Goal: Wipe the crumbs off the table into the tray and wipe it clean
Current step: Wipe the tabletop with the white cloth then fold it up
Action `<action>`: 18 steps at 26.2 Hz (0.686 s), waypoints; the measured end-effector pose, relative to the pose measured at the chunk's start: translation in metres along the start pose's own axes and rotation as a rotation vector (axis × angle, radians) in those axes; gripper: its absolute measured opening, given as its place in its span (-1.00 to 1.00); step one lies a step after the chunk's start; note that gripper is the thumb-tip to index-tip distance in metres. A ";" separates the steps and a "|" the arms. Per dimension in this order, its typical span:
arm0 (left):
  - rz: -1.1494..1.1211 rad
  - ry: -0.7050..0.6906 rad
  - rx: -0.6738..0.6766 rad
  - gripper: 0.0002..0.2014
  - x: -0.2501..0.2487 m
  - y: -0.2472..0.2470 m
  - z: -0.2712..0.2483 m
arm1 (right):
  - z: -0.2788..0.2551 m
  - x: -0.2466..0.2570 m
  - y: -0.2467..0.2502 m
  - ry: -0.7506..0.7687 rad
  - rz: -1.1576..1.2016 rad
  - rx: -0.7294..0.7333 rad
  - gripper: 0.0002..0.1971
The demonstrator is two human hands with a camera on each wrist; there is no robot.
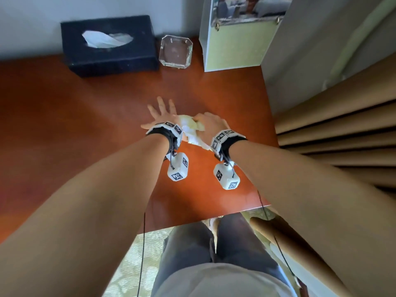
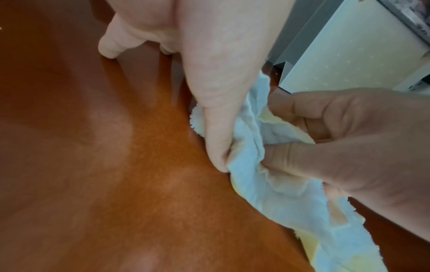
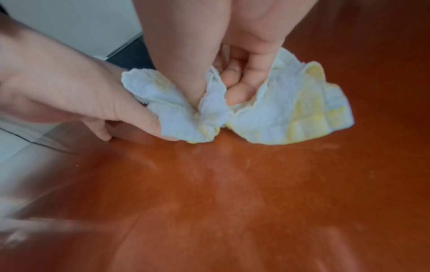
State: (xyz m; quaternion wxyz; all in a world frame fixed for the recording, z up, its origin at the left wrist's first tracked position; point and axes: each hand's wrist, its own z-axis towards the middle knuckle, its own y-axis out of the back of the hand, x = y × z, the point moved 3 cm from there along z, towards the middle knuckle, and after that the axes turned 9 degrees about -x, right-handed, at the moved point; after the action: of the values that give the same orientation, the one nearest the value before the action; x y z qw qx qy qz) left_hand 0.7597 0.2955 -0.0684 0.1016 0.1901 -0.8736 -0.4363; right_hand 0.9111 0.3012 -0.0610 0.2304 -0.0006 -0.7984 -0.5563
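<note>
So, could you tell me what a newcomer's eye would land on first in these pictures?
Probably the two hands meeting mid-table: the right hand grips a crumpled white-and-yellow cloth, while the left hand lies spread, fingers straight, on the glossy orange-brown table beside it. Next, at the back against the wall, the dark tissue box and the clear glass tray to its right.

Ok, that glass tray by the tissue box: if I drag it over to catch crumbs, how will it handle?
The glass tray looks thick-walled, so probably heavy for its size and unlikely to tip. On the glossy table it should slide readily, perhaps too freely. Being clear glass with cut corners, it may chip if knocked against the tissue box.
</note>
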 end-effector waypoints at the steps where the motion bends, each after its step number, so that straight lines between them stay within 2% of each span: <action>1: -0.013 0.000 -0.004 0.08 -0.001 -0.001 0.002 | 0.001 0.000 0.000 -0.011 0.010 -0.007 -0.59; 3: -0.040 -0.044 -0.083 -0.02 -0.004 -0.001 0.005 | 0.002 -0.004 0.003 -0.033 0.031 -0.025 -0.59; 4: -0.036 -0.040 -0.077 0.07 -0.003 -0.001 0.004 | 0.001 -0.007 0.005 -0.056 0.038 -0.027 -0.58; 6: 0.017 0.006 0.034 0.40 -0.006 0.000 -0.001 | 0.002 -0.018 0.014 -0.176 0.058 -0.079 -0.56; 7: 0.024 0.025 0.053 0.47 -0.009 0.003 -0.005 | 0.006 -0.026 0.021 -0.250 0.077 -0.123 -0.57; 14: -0.011 0.119 0.038 0.48 -0.035 0.013 -0.014 | 0.025 -0.114 0.062 -0.655 0.156 -0.279 -0.59; 18: -0.038 0.095 0.039 0.48 -0.034 0.012 -0.015 | 0.050 -0.138 0.071 -0.905 0.211 -0.199 -0.47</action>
State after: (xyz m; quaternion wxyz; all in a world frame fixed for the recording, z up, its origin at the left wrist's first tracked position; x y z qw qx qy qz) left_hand 0.7922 0.3056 -0.0505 0.1309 0.2288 -0.8724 -0.4116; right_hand 1.0344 0.4077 -0.0625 -0.0863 -0.3460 -0.7571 -0.5474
